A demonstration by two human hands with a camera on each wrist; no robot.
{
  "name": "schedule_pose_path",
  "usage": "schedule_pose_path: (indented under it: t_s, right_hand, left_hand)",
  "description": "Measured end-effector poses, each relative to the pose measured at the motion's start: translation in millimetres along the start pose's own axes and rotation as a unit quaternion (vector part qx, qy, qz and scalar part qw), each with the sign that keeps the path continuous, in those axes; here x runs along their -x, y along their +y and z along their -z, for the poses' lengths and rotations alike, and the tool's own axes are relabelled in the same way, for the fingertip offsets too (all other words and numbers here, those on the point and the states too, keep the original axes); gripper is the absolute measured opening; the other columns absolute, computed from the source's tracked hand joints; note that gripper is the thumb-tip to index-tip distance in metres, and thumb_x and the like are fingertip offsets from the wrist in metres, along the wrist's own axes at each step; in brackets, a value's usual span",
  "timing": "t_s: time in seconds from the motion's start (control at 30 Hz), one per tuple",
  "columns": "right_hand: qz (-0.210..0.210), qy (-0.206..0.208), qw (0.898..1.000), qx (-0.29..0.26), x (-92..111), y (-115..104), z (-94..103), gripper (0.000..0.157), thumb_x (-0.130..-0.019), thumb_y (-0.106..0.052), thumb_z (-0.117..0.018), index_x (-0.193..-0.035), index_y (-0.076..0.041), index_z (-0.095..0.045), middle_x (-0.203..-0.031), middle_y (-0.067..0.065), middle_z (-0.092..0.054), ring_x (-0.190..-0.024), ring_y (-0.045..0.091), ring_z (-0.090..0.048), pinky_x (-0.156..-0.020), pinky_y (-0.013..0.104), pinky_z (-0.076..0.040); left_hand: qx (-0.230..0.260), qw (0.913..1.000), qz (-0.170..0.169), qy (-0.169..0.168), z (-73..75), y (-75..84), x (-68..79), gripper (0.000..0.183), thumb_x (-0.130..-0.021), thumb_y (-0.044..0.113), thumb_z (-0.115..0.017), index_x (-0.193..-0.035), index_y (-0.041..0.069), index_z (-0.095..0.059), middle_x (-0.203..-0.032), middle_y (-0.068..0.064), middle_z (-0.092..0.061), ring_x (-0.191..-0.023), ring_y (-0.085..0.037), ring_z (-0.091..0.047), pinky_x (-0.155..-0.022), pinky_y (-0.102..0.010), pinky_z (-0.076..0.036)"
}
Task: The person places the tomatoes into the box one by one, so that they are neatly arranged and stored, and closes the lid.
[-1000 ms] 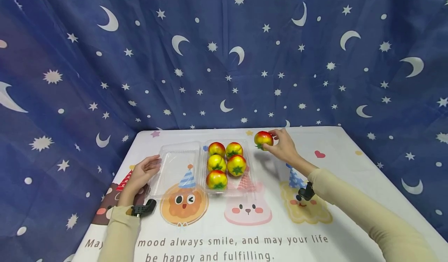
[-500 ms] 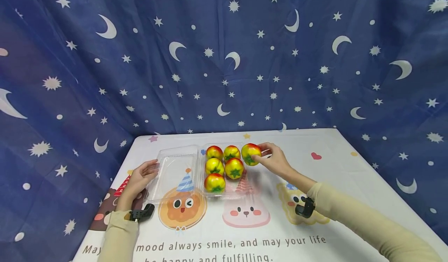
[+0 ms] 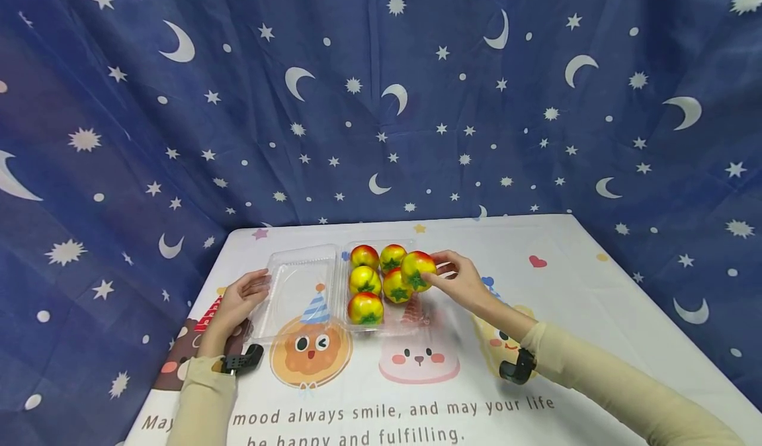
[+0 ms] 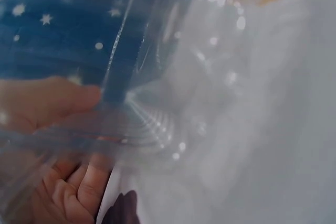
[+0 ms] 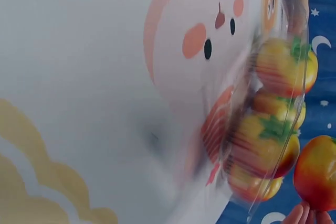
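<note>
My right hand (image 3: 463, 282) pinches a red-and-yellow persimmon (image 3: 419, 270) with a green calyx between thumb and fingers. It hovers over the right side of a clear plastic box (image 3: 394, 316), overlapping another persimmon (image 3: 395, 290) in the head view. Several similar persimmons (image 3: 364, 280) sit inside the box, in two columns. In the right wrist view the held persimmon (image 5: 318, 174) shows at the right edge, above fingertips (image 5: 300, 214). The box's hinged lid (image 3: 293, 294) lies open on the left. My left hand (image 3: 240, 300) rests against its outer edge, fingers loosely bent.
A white tablecloth (image 3: 500, 419) with cartoon figures and lettering covers the table. Behind it hangs a dark blue curtain (image 3: 333, 122) with moons and stars. A small black camera sits on each wrist, left (image 3: 243, 358) and right (image 3: 519, 366).
My right hand has carried the persimmon leftward and toward me, from beyond the box's right edge to over the box. The left hand stays at the lid. The head view has shifted slightly.
</note>
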State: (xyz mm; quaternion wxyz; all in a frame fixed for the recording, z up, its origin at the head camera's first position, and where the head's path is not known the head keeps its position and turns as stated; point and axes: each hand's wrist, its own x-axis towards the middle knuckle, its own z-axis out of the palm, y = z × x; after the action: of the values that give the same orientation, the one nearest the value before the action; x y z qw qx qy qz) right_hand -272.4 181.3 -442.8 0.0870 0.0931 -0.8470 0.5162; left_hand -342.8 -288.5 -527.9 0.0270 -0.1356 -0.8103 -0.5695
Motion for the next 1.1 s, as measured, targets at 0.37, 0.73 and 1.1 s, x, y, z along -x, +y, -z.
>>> schedule_pose_path:
  t_s: [0.37, 0.73, 1.1]
  right_hand:
    - [0.077, -0.048, 0.995, 0.03, 19.9, 7.9, -27.7, 0.047, -0.085, -0.017, -0.076, -0.129, -0.01, -0.063, -0.104, 0.007, -0.062, -0.087, 0.019, -0.061, -0.073, 0.03, -0.054]
    - [0.127, -0.032, 0.986, 0.105, 22.0, 19.3, -39.1, 0.047, -0.079, -0.024, -0.079, -0.123, -0.013, -0.066, -0.106, -0.003, -0.069, -0.092, 0.022, -0.059, -0.067, 0.032, -0.049]
    - [0.125, -0.001, 0.974, 0.187, 28.5, 16.6, -40.4, 0.045, -0.072, -0.026, -0.08, -0.113, -0.01, -0.069, -0.107, 0.005, -0.06, -0.092, 0.026, -0.052, -0.069, 0.032, -0.045]
  left_hand:
    - [-0.005, 1.0, -0.006, 0.0, 1.8, 2.2, 1.6, 0.051, -0.096, 0.0, -0.06, -0.144, -0.006, -0.043, -0.138, -0.03, -0.051, -0.123, -0.043, -0.052, -0.086, -0.008, -0.045]
    - [0.006, 1.0, -0.004, 0.0, -0.1, 2.0, 1.0, 0.052, -0.095, -0.001, -0.061, -0.144, -0.006, -0.043, -0.138, -0.031, -0.051, -0.121, -0.033, -0.057, -0.085, -0.01, -0.047]
    - [0.003, 0.9999, -0.01, -0.004, 0.6, 5.6, 1.1, 0.052, -0.094, -0.002, -0.061, -0.143, -0.006, -0.043, -0.137, -0.031, -0.051, -0.119, -0.037, -0.057, -0.085, -0.01, -0.046]
